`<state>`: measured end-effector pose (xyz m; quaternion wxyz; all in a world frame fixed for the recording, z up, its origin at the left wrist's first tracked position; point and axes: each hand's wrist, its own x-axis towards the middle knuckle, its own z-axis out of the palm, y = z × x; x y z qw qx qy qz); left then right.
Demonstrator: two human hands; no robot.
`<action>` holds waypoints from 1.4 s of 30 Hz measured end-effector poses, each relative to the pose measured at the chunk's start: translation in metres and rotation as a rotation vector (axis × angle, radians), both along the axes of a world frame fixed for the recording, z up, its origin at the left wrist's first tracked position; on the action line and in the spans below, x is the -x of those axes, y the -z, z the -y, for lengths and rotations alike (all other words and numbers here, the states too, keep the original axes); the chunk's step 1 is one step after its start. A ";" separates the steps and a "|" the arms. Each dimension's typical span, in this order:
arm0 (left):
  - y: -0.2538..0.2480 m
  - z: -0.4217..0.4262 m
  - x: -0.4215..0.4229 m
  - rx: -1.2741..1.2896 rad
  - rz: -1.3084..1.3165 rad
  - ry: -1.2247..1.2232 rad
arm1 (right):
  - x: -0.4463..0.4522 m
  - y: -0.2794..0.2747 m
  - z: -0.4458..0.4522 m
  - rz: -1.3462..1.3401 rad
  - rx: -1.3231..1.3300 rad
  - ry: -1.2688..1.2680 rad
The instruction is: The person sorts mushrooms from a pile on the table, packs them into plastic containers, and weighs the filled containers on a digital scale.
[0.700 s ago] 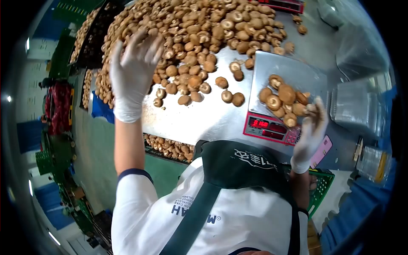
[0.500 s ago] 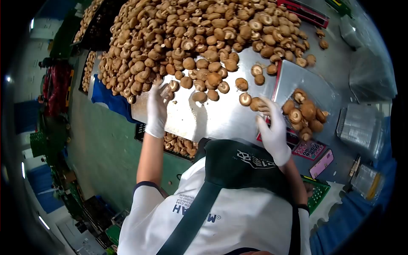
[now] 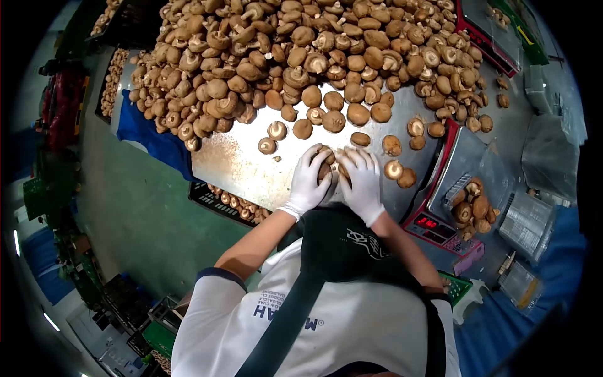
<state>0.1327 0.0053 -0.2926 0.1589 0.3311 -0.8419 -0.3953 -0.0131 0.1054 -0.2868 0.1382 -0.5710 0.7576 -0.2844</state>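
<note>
Just beyond the dark apron (image 3: 333, 245), at the centre of the frame, the gloved left hand (image 3: 306, 187) closes its fingers around mushrooms (image 3: 323, 171). Beside it, the right hand (image 3: 364, 188) curls over another mushroom (image 3: 342, 170). A scale (image 3: 457, 166) bearing more mushrooms stands at right. Farther off, a large mushroom pile (image 3: 301, 38) covers the upper table (image 3: 242, 164).

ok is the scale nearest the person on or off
On: the scale shows glowing red digits, too blurred to read surely.
</note>
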 end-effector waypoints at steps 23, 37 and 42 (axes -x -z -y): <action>-0.011 0.093 -0.113 -1.343 -0.900 -0.673 | 0.029 -0.012 0.113 0.099 0.108 0.034; 0.005 0.060 -0.028 -0.571 -0.050 -0.307 | 0.021 -0.005 0.109 0.301 0.159 0.030; -0.018 0.073 -0.028 -1.527 -0.807 -0.563 | 0.029 -0.035 0.080 1.140 0.204 0.388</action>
